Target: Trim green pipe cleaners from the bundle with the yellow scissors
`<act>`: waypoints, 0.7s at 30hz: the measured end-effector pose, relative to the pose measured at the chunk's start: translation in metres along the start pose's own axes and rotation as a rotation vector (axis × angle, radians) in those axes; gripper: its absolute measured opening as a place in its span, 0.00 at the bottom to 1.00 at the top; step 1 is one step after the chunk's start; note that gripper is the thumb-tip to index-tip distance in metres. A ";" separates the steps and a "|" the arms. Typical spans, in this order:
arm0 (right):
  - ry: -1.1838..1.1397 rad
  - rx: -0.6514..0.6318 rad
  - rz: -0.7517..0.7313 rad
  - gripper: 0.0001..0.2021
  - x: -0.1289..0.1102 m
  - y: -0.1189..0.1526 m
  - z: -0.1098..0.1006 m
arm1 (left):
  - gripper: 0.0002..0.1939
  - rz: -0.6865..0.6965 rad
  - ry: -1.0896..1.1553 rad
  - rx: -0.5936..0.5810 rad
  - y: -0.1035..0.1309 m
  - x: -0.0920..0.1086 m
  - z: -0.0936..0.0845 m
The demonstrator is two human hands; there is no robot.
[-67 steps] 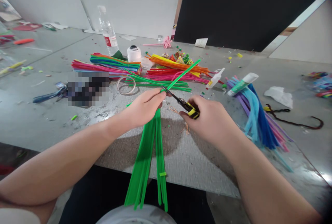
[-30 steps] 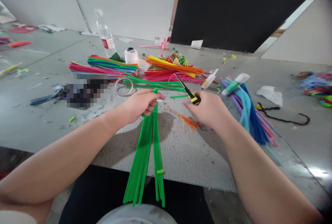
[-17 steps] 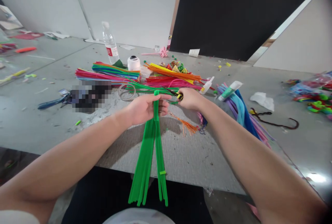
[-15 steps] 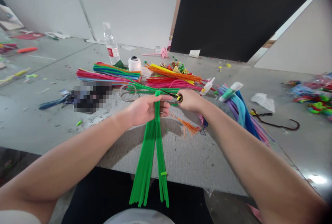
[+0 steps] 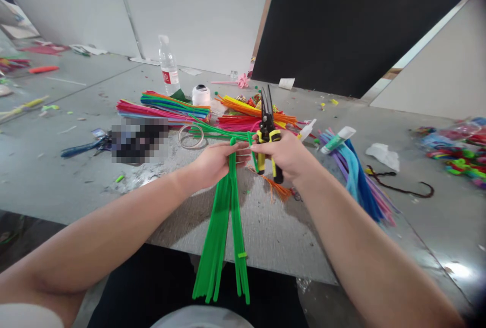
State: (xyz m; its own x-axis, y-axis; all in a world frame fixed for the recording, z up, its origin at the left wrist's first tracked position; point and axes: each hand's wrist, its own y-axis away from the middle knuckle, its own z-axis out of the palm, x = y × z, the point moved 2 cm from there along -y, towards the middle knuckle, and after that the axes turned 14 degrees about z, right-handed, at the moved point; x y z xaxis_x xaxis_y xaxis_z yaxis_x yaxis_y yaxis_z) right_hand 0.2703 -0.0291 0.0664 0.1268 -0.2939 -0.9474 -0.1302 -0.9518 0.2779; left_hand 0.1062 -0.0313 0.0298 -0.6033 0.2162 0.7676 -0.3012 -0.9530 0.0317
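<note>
My left hand (image 5: pixel 218 163) is closed on the top of a bundle of green pipe cleaners (image 5: pixel 221 221), whose long ends hang down past the table's front edge in two groups. A small light green piece (image 5: pixel 242 255) sits on the right group. My right hand (image 5: pixel 285 152) holds black and yellow pliers (image 5: pixel 269 135) with their narrow jaws pointing up. A short green strip (image 5: pixel 252 153) is at its fingertips, close to the left fingers. Behind the hands, more green pipe cleaners (image 5: pixel 224 133) lie on the table.
Coloured pipe cleaner bundles (image 5: pixel 159 110) lie behind, near a plastic bottle (image 5: pixel 169 70), a white spool (image 5: pixel 201 96) and a tape ring (image 5: pixel 191 136). A glue tube (image 5: pixel 339 139) rests on blue and purple strands (image 5: pixel 353 166) at right. Blue-handled pliers (image 5: pixel 83 147) are at left.
The pliers in my right hand have swung from pointing left at the bundle to pointing up. A short green strip now shows at the right fingertips. My left hand keeps its hold.
</note>
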 end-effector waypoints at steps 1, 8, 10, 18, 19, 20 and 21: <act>-0.081 0.013 0.012 0.12 0.003 0.007 0.010 | 0.15 -0.002 0.024 -0.007 0.000 -0.001 0.000; -0.239 0.077 0.110 0.14 0.018 0.019 0.042 | 0.16 -0.039 0.080 -0.004 -0.001 -0.003 0.000; -0.244 0.074 0.119 0.13 0.017 0.018 0.041 | 0.16 -0.058 0.076 -0.011 -0.001 -0.003 0.001; -0.046 0.139 0.041 0.09 0.019 0.019 0.036 | 0.15 -0.043 0.053 -0.014 0.000 -0.005 0.002; -0.025 0.143 0.035 0.10 0.019 0.019 0.036 | 0.15 -0.038 0.052 -0.021 -0.001 -0.005 0.001; -0.010 0.143 0.030 0.10 0.019 0.019 0.036 | 0.14 -0.034 0.053 -0.030 -0.001 -0.006 0.000; 0.001 0.145 0.025 0.11 0.019 0.018 0.037 | 0.13 -0.028 0.054 -0.039 -0.001 -0.006 -0.001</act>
State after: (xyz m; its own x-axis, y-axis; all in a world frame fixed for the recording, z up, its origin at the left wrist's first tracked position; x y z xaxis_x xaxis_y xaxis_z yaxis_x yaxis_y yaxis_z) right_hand 0.2342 -0.0489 0.0474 0.1229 -0.3180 -0.9401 -0.2742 -0.9213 0.2758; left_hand 0.1094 -0.0313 0.0244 -0.6330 0.2553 0.7308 -0.3464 -0.9377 0.0275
